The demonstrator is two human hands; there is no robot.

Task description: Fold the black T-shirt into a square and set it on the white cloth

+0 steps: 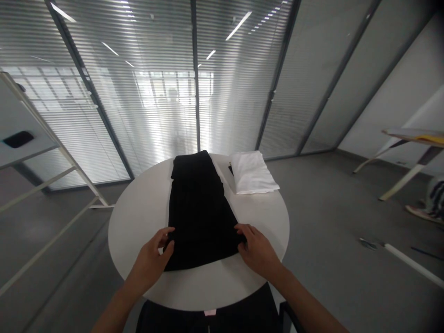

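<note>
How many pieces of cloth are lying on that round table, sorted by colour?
Black: 1, the black garment, its near corners gripped by the left hand and the right hand.
White: 1, the folded white cloth, at the far right of the round table.
Total: 2

bare tabletop (138,208) left of black garment (199,208); white bundle (253,173) blocks far right.

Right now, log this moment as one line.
left hand: grips black garment left edge | right hand: grips right edge | folded white cloth: beside, untouched
</note>
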